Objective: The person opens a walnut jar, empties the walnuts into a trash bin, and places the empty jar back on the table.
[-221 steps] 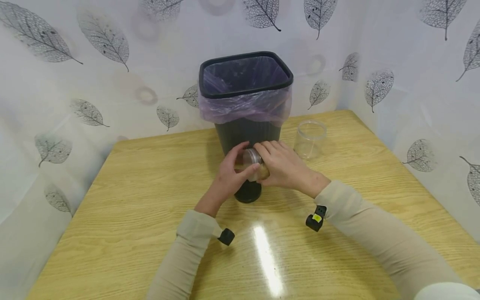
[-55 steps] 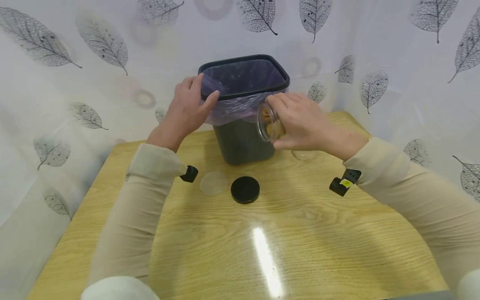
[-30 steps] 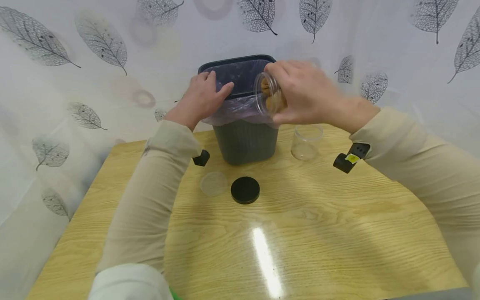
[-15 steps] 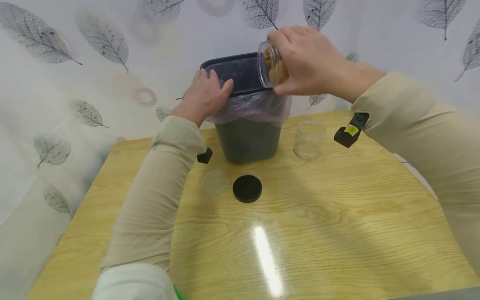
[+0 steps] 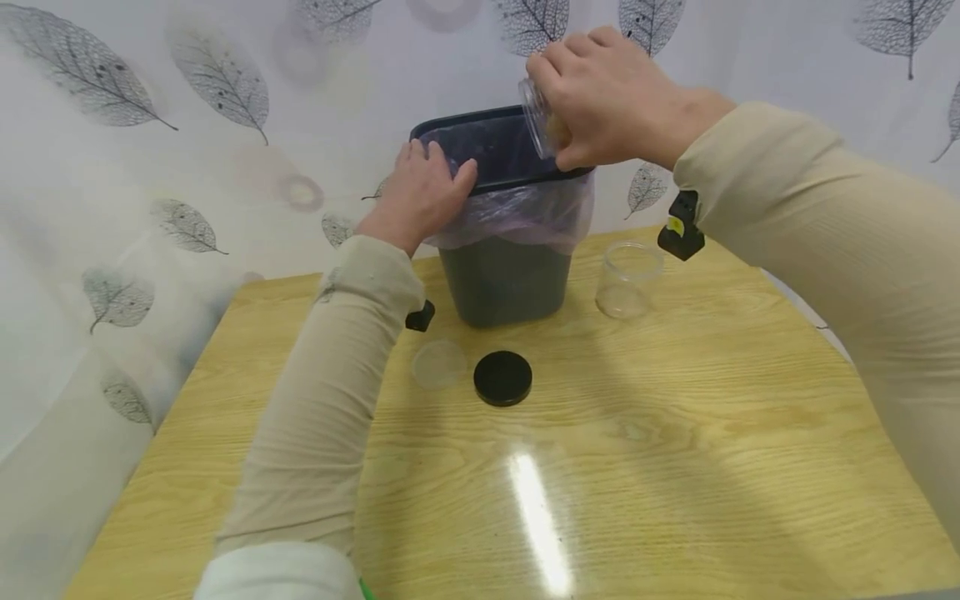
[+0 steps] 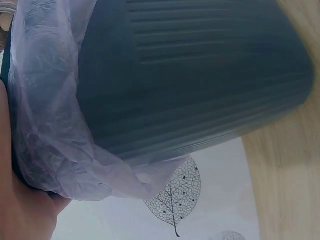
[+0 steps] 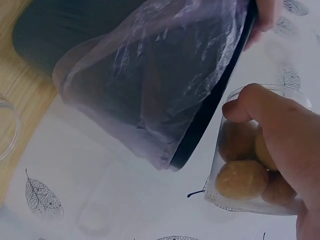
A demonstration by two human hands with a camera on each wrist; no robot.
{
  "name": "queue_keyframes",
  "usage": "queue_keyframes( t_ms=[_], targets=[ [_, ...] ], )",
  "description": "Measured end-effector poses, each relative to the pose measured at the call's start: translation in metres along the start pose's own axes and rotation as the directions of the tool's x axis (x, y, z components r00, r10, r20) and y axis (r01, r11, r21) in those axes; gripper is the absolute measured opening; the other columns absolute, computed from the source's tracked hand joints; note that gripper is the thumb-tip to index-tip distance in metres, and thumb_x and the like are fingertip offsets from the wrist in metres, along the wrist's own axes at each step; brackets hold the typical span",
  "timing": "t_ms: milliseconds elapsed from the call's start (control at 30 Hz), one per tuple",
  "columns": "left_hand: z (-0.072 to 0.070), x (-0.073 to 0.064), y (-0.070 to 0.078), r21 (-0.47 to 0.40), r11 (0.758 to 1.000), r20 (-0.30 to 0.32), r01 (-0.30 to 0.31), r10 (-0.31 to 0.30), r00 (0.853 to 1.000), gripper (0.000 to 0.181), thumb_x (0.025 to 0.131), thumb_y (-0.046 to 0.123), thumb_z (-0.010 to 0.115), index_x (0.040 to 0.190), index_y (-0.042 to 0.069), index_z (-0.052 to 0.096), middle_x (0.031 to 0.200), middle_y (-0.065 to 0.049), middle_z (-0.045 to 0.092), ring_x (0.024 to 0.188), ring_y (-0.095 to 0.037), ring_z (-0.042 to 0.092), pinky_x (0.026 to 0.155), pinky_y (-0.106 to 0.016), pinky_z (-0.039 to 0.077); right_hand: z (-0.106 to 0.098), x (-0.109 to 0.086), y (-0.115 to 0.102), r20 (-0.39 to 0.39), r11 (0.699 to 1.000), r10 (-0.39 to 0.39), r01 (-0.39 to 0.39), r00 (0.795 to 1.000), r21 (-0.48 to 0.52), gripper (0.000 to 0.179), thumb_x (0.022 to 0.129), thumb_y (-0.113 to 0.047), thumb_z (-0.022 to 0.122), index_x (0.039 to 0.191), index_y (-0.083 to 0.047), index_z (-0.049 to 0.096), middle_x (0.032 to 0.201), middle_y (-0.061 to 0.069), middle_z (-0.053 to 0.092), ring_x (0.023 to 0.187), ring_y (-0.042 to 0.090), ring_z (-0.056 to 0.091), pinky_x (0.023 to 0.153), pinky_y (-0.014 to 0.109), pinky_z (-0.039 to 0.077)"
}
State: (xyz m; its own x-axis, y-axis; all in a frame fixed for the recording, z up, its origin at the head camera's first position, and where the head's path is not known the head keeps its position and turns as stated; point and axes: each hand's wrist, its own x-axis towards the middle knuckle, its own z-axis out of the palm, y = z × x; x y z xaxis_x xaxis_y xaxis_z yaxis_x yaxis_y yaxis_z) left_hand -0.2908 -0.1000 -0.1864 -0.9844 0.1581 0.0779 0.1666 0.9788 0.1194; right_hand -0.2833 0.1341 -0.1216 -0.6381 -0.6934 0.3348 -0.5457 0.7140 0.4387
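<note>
In the head view, my right hand (image 5: 611, 100) grips a clear jar (image 5: 534, 117) above the right part of the dark trash can (image 5: 506, 287). The jar lies on its side, mouth pointing left over the can's opening. Several brown, rounded pieces (image 7: 242, 179) sit inside it in the right wrist view; their exact kind is unclear. My left hand (image 5: 423, 187) holds the can's rim at the left front, fingers hooked over the edge. A thin purplish bag (image 5: 540, 212) lines the can and hangs down outside.
A black round lid (image 5: 502, 379) and a translucent disc (image 5: 439, 364) lie on the wooden table before the can. An open clear container (image 5: 628, 283) stands to its right. A leaf-patterned curtain (image 5: 217, 83) hangs behind and at the sides.
Both hands were on the jar at first. Since then my left hand has gone to the can's rim, and my right hand has lifted the jar from the can's front to above its opening.
</note>
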Motion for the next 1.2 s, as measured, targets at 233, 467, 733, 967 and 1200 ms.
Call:
queue_keyframes(
  t_ms=[233, 467, 733, 967, 1200],
  targets=[
    [0.0015, 0.0002, 0.0019, 0.024, 1.000, -0.019, 0.011, -0.011, 1.000, 0.086, 0.101, 0.059, 0.008, 0.156, -0.006, 0.005, 0.165, -0.025, 0.002, 0.155, -0.033, 0.000, 0.127, -0.039, 0.005, 0.0083, 0.0035, 0.0046, 0.024, 0.997, -0.029, 0.031, 0.999, -0.067, 0.081, 0.077, -0.027, 0.077, 0.137, 0.011, 0.037, 0.126, 0.031, 0.048, 0.120, 0.048, 0.045, 0.105, 0.061, 0.035],
    [0.0000, 0.0001, 0.0010, 0.029, 1.000, -0.018, 0.003, -0.003, 1.000, 0.087, 0.101, 0.060, 0.008, 0.156, -0.007, 0.005, 0.164, -0.025, 0.002, 0.155, -0.033, -0.001, 0.127, -0.038, 0.004, 0.0098, 0.0058, 0.0061, 0.049, 0.994, -0.024, 0.029, 0.999, -0.110, 0.083, 0.076, -0.028, 0.080, 0.136, 0.010, 0.038, 0.128, 0.031, 0.047, 0.122, 0.047, 0.045, 0.107, 0.060, 0.035],
    [0.0006, 0.0005, -0.0001, 0.027, 1.000, -0.021, 0.005, -0.004, 1.000, 0.087, 0.101, 0.061, 0.008, 0.156, -0.007, 0.006, 0.164, -0.026, 0.002, 0.155, -0.032, 0.000, 0.127, -0.038, 0.005, 0.0092, 0.0093, 0.0049, 0.064, 0.988, -0.026, 0.035, 0.998, -0.153, 0.079, 0.077, -0.026, 0.080, 0.135, 0.007, 0.038, 0.130, 0.030, 0.048, 0.121, 0.046, 0.047, 0.109, 0.058, 0.034],
    [0.0021, 0.0006, 0.0000, 0.011, 1.000, -0.039, 0.004, -0.004, 0.999, 0.087, 0.101, 0.060, 0.009, 0.156, -0.007, 0.007, 0.164, -0.025, 0.003, 0.155, -0.032, 0.000, 0.127, -0.037, 0.005, 0.0093, 0.0091, 0.0055, 0.044, 0.980, -0.043, 0.051, 0.998, -0.190, 0.084, 0.073, -0.029, 0.084, 0.134, 0.006, 0.039, 0.129, 0.030, 0.050, 0.120, 0.046, 0.049, 0.109, 0.056, 0.036],
    [0.0023, 0.0012, -0.0012, 0.006, 1.000, -0.040, 0.014, -0.014, 0.999, 0.087, 0.101, 0.061, 0.008, 0.157, -0.005, 0.005, 0.165, -0.025, 0.003, 0.155, -0.032, 0.000, 0.127, -0.037, 0.005, 0.0066, 0.0093, 0.0043, 0.041, 0.963, -0.071, 0.079, 0.997, -0.258, 0.087, 0.069, -0.027, 0.088, 0.134, 0.006, 0.039, 0.132, 0.030, 0.051, 0.122, 0.046, 0.049, 0.110, 0.055, 0.035]
  ],
)
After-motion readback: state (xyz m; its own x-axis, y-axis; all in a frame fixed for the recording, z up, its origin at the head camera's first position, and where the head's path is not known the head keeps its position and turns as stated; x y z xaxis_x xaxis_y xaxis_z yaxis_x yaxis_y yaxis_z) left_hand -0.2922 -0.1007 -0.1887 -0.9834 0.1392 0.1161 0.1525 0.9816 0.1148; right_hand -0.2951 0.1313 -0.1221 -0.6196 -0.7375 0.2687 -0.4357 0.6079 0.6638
